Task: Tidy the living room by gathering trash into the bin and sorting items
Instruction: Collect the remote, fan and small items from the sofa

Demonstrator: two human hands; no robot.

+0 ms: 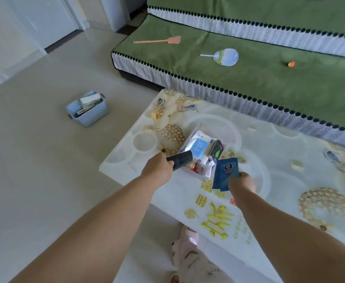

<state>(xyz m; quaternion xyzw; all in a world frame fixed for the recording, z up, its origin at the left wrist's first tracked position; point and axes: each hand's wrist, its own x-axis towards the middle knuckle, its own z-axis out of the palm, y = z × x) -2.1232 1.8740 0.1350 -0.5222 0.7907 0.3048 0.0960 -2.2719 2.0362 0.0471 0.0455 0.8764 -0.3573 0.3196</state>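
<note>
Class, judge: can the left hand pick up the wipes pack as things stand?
Probably not yet: the left hand grips a black tube, though the wipes pack lies just beyond it.

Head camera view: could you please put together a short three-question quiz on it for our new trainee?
1. True or false: the left hand grips a black cylinder.
2. Where does the light blue basket stand? A) on a chair B) on the floor C) on a shelf
3. Fill in the colour: the right hand holds ____ packets.
Key: 1 true; 2 B; 3 blue.
</note>
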